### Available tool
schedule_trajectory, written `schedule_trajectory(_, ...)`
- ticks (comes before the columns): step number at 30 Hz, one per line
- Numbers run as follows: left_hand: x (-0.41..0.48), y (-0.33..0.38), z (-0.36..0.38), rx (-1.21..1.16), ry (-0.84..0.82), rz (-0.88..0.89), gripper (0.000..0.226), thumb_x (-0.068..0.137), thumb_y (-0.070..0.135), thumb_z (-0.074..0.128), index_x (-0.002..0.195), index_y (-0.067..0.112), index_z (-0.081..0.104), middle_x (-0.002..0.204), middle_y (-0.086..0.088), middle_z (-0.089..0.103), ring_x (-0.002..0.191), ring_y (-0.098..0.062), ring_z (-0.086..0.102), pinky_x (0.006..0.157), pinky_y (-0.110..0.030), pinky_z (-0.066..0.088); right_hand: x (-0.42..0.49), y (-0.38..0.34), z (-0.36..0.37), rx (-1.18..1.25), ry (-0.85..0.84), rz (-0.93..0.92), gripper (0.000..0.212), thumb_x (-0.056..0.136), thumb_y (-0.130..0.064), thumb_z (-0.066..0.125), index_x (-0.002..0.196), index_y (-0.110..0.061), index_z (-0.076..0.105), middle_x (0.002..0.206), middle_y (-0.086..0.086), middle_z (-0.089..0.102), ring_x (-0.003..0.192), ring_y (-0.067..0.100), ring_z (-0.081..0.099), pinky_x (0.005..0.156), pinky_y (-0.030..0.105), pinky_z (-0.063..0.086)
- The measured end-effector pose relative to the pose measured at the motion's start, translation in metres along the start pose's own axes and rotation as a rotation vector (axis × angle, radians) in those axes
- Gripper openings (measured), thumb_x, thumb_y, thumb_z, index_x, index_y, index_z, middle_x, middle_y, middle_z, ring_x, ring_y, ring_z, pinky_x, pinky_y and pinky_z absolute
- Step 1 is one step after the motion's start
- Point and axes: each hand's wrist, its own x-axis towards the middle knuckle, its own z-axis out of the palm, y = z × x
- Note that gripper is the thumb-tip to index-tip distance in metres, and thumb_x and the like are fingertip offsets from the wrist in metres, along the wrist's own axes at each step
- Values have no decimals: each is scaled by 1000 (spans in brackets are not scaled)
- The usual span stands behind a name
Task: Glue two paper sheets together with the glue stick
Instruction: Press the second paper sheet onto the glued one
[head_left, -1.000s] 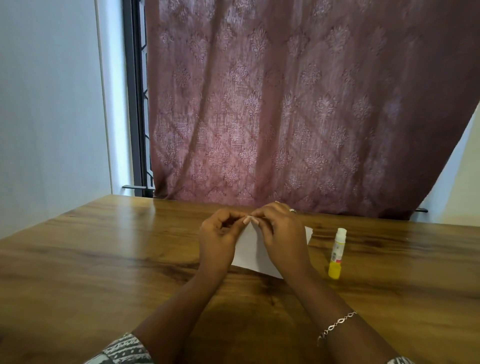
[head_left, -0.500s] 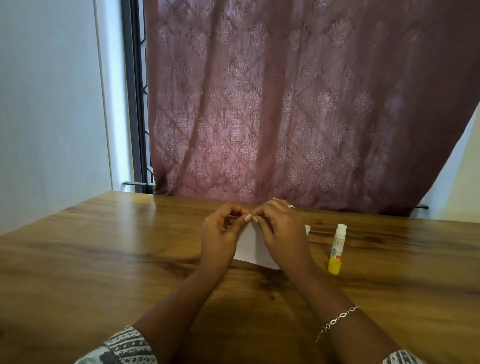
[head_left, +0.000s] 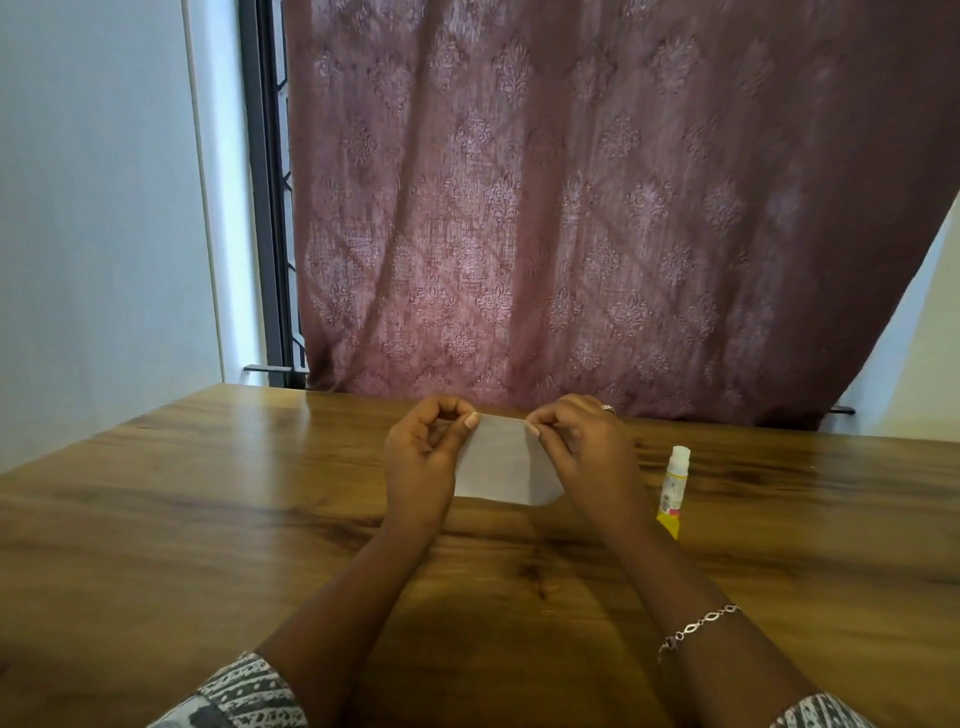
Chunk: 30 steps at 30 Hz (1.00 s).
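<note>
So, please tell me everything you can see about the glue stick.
The glue stick is a slim, plastic-looking tube with a yellow body, a pale label with a small pink mark, and a white cap, which is on. It is on the wooden table, just right of the right hand, with the cap end farther from the person. Whether it stands or lies flat is unclear. No hand holds it.

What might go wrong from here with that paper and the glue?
Both the left hand and right hand pinch the paper by its top edge; pulling apart might crease or tear it. The glue stick sits close beside the right forearm, so a sideways move may knock it away.
</note>
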Motion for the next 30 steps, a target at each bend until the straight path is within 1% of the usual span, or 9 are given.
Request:
schedule_trajectory(6, 4, -1, -5, -65, 68, -54, 25, 84, -1, 58, 71, 21, 59, 69, 9, 59, 65, 5, 55, 62, -6, 44, 2, 15, -10, 32, 35, 48, 19, 76, -16, 55, 73, -3, 68, 78, 13, 69, 73, 22, 58, 62, 19, 37)
schedule_trajectory(9, 5, -1, -7, -61, 78, -70, 25, 84, 0, 57, 72, 21, 58, 71, 5, 58, 64, 6, 54, 62, -6, 44, 1, 21, -14, 62, 55, 89, 10, 79, -8, 61, 75, -2, 68, 79, 13, 69, 74, 21, 58, 65, 28, 42)
schedule_trajectory(12, 4, -1, -7, -88, 88, -98, 23, 85, 1, 56, 72, 21, 58, 72, 3, 58, 64, 6, 55, 63, -10, 47, 0, 24, -17, 164, 34, 177, 6, 80, -3, 62, 77, -3, 68, 79, 5, 66, 76, 18, 58, 71, 30, 46)
schedule_trajectory(14, 2, -1, -6, -117, 89, -132, 20, 85, 3, 56, 74, 19, 58, 74, 0, 59, 68, 1, 56, 66, -17, 48, -1, 23, -17, 253, 29, 250, 8, 81, -4, 62, 76, -7, 67, 75, -2, 63, 75, 13, 59, 71, 29, 49)
schedule_trajectory(17, 0, -1, -5, -129, 101, -178, 17, 85, 4, 55, 75, 17, 58, 76, -3, 59, 73, -12, 55, 70, -26, 47, -3, 23, -16, 379, 37, 324, 19, 81, -6, 62, 69, -21, 62, 72, -9, 63, 73, 6, 59, 65, 15, 49)
schedule_trajectory(20, -1, -2, -5, -144, 126, -203, 18, 85, 4, 55, 74, 18, 57, 74, -1, 59, 66, -1, 56, 65, -19, 49, -4, 23, -16, 451, 30, 351, 20, 80, -5, 63, 70, -23, 62, 73, -8, 64, 72, 7, 59, 63, 9, 49)
schedule_trajectory(23, -1, -2, -4, -143, 136, -213, 20, 86, 4, 55, 73, 19, 57, 73, 0, 59, 60, 4, 57, 58, -10, 48, -5, 23, -14, 488, 31, 366, 17, 80, -4, 63, 72, -19, 63, 74, -7, 64, 74, 9, 60, 64, 9, 50)
schedule_trajectory(27, -2, 0, -3, -136, 136, -228, 18, 86, 5, 55, 74, 18, 58, 75, -2, 60, 69, -6, 57, 67, -21, 50, -4, 21, -14, 488, 51, 378, 16, 81, -5, 63, 72, -19, 63, 74, -7, 64, 74, 8, 60, 63, 10, 51)
schedule_trajectory(30, -3, 2, -3, -34, 139, -177, 18, 84, 6, 58, 75, 21, 58, 77, 1, 61, 72, -5, 58, 68, -21, 50, -4, 21, -15, 456, 91, 365, 24, 81, -5, 63, 67, -25, 61, 72, -8, 63, 73, 10, 59, 69, 22, 51)
